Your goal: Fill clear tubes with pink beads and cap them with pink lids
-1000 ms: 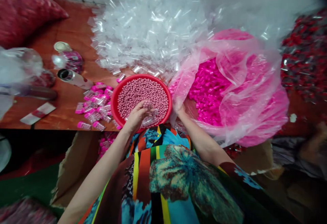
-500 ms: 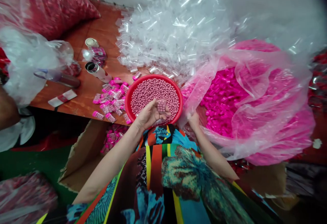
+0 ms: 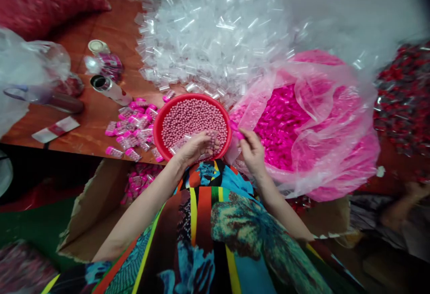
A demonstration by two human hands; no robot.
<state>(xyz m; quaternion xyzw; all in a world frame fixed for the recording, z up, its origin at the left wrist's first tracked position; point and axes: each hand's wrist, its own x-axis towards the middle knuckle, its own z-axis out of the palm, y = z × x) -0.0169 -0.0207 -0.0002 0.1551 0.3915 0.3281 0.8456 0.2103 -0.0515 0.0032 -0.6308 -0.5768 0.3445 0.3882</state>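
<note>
A red bowl (image 3: 158, 141) of small pink beads (image 3: 191, 117) stands at the table's front edge. Over its near side my left hand (image 3: 195, 147) is closed around a clear container (image 3: 211, 138) with pink beads in it. My right hand (image 3: 251, 151), just right of the bowl, pinches a bright pink cap (image 3: 238, 133) between thumb and fingers. Beside that hand lies an open pink plastic bag (image 3: 346, 119) with many pink caps (image 3: 282, 117). Filled containers with pink caps (image 3: 134, 124) are heaped left of the bowl.
Clear empty containers (image 3: 215, 30) form a large pile behind the bowl. To the left are a tumbler (image 3: 110, 89), a bottle (image 3: 63, 102) and a white packet (image 3: 55, 129). A cardboard box (image 3: 97, 213) sits below the table edge. Red pieces (image 3: 405, 101) are piled far right.
My right hand has come up from the bag's near edge towards the bowl, now with a pink cap. My left hand remains over the bowl. The view has shifted right.
</note>
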